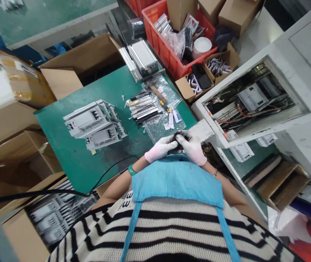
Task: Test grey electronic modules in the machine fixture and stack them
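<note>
Green surface ahead carries stacked metal boxes, apparently finished, and a pile of thin strips. The left hand and right hand, both gloved, pinch a small dark bundle just in front of the blue apron. Handling it seems midway: gripped, not set down; what remains cannot be told.
</note>
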The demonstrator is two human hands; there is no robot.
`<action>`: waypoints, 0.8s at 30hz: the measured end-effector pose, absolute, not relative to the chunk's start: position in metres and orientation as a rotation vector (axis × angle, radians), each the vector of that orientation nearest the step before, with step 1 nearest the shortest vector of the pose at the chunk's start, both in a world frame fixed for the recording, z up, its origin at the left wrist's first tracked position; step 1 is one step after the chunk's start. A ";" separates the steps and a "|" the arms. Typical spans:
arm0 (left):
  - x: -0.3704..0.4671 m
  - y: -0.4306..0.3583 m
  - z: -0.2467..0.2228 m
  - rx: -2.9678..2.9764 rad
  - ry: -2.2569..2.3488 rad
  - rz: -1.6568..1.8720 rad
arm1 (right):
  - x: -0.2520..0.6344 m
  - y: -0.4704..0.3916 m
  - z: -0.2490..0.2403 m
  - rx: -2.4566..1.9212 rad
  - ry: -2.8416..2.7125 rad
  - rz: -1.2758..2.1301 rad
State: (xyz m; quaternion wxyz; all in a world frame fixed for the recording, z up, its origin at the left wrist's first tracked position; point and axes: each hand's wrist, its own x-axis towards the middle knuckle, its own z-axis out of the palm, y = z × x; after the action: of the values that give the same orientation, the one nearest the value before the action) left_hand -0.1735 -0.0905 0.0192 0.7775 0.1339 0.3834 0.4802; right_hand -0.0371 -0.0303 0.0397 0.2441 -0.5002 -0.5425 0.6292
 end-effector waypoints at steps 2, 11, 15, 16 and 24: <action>-0.174 -0.091 0.020 0.284 0.826 1.031 | -0.037 -0.030 0.039 -1.369 -1.479 1.720; -0.174 -0.092 0.019 0.284 0.827 1.022 | -0.036 -0.030 0.037 -1.375 -1.467 1.729; -0.173 -0.092 0.018 0.306 0.841 1.034 | -0.037 -0.028 0.040 -1.341 -1.506 1.733; -0.173 -0.091 0.019 0.309 0.847 1.034 | -0.037 -0.028 0.040 -1.336 -1.509 1.736; -0.173 -0.093 0.019 0.302 0.838 1.014 | -0.037 -0.027 0.038 -1.355 -1.534 1.734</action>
State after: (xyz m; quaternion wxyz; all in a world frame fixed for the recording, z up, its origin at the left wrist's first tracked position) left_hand -0.1727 -0.0927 0.0194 0.7808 0.1400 0.3878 0.4694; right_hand -0.0367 -0.0274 0.0384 0.2275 -0.4919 -0.5568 0.6296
